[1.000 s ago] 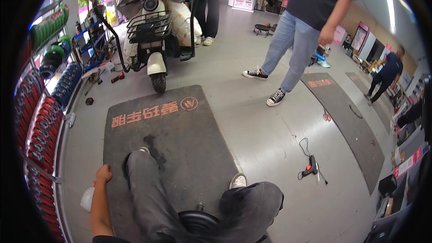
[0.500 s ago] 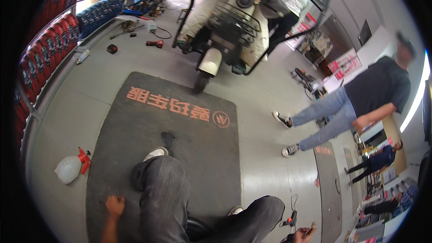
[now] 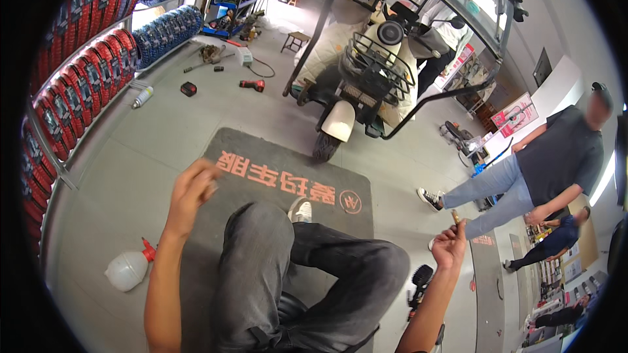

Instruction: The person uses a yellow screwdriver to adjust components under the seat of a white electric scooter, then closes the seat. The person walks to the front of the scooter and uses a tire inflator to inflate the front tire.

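Note:
My left hand point(image 3: 196, 186) is raised above the dark printed mat point(image 3: 350, 222), left of my grey-trousered legs point(image 3: 252, 268); its fingers are bent and motion-blurred, so whether they hold anything is unclear. On the right, my right hand point(image 3: 450, 245) is raised with its fingers curled around a small tan stick-like object point(image 3: 456, 220), too small to identify surely. Below my left forearm, a white spray bottle point(image 3: 126, 271) with a red top stands on the floor. Beyond the mat is a cream three-wheeled scooter point(image 3: 339, 121) with a front basket and canopy.
Tyre racks point(image 3: 91, 75) line the left. Tools, including a red drill point(image 3: 252, 85), lie near a blue shelf point(image 3: 232, 3). A person point(image 3: 556, 157) in a dark shirt stands at right; others point(image 3: 559, 242) are behind. A dark tool point(image 3: 422, 278) is beside my right leg.
Both hands have risen, the right one with its small object. My feet have shifted, the right shoe now nearer the left. The view has turned toward the tyre racks and scooter.

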{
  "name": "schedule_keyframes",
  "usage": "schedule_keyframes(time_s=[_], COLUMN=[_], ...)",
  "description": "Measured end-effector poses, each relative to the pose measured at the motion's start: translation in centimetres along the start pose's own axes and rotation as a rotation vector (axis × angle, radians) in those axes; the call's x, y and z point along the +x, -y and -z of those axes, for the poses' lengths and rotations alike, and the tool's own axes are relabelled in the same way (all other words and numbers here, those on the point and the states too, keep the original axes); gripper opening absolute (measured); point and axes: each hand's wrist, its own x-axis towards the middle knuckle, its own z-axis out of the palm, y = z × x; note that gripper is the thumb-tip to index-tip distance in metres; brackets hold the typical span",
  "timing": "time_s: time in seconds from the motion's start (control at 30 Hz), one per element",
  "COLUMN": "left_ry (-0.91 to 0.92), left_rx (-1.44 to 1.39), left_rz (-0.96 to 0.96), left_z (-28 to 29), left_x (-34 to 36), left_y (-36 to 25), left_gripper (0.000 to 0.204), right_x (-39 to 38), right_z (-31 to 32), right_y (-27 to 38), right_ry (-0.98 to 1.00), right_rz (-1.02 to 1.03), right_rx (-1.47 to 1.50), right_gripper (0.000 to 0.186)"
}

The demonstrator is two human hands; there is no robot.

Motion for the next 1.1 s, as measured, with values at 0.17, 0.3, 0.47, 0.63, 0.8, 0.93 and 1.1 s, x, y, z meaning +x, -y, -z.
schedule_keyframes(time_s=[0.17,0.3,0.47,0.63,0.8,0.93,1.1], left_ry=[0.585,0.675,0.555,0.817,0.723,0.837,0.938], left_rx=[0.576,0.910,0.490,0.650,0.585,0.645,0.565], left_rz=[-0.197,-0.185,-0.080,0.067,0.170,0.059,0.023], left_z=[-11.8,-16.2,-15.6,-11.5,-11.6,-11.0,-13.7], left_x=[12.7,18.3,23.5,24.9,30.1,34.8,39.7], left_y=[-4.9,3.1,15.6,21.2,22.6,24.3,28.0], left_gripper=[0.043,0.050,0.043,0.040,0.054,0.058,0.053], right_x=[3.0,4.5,9.1,12.5,15.8,19.3,23.7], right_z=[-9.7,-17.6,-19.2,-18.6,-23.3,-23.7,-24.2], right_y=[-9.5,-21.5,-30.7,-35.1,-37.7,-38.7,-37.2], right_ry=[0.111,0.217,0.128,0.240,0.212,0.313,0.279], right_rz=[-0.303,-0.534,-0.753,-1.003,-1.002,-1.186,-0.924], right_rx=[-0.068,-0.248,-0.282,-0.381,-0.543,-0.570,-0.999], right_gripper=[0.020,0.019,0.021,0.021,0.026,0.032,0.026])
